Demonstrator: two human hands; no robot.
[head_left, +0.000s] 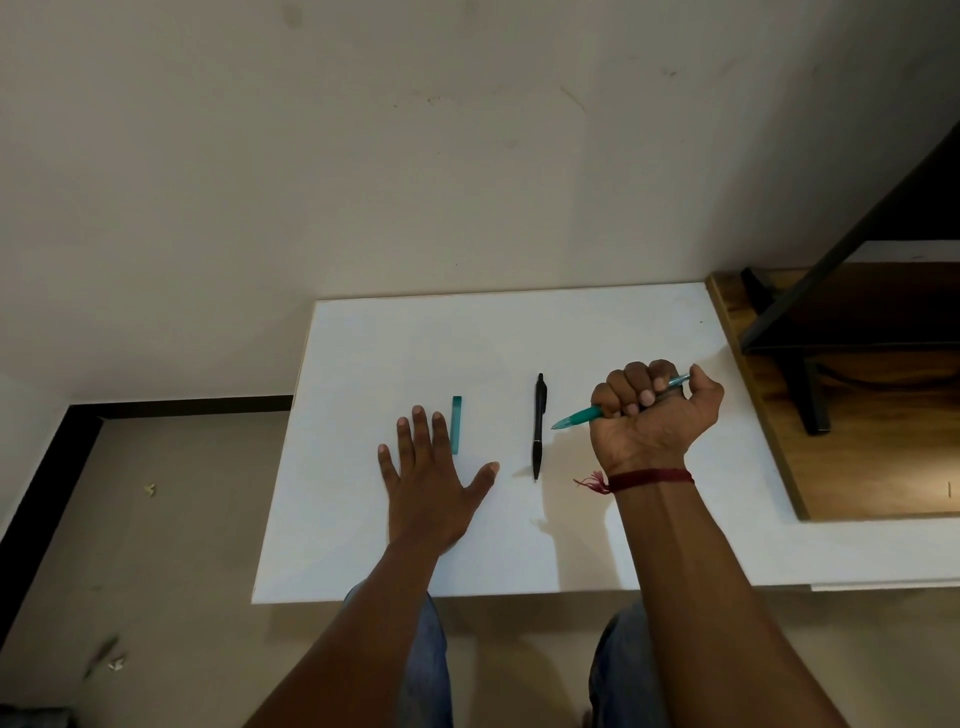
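My right hand (655, 415) grips a teal pen (579, 415) in a fist above the white table (363, 545), its uncapped tip pointing left and its rear end sticking out past the thumb. My left hand (431, 483) lies flat on the table with fingers spread. A teal pen cap (456, 425) lies on the table just right of its fingertips. A black pen (538, 426) lies lengthwise between the two hands, touched by neither.
A wooden surface (769, 415) with a black metal frame (810, 395) adjoins the table on the right. A plain wall stands behind the table. To the left is the floor with small scraps (149, 489). My knees show below the front edge.
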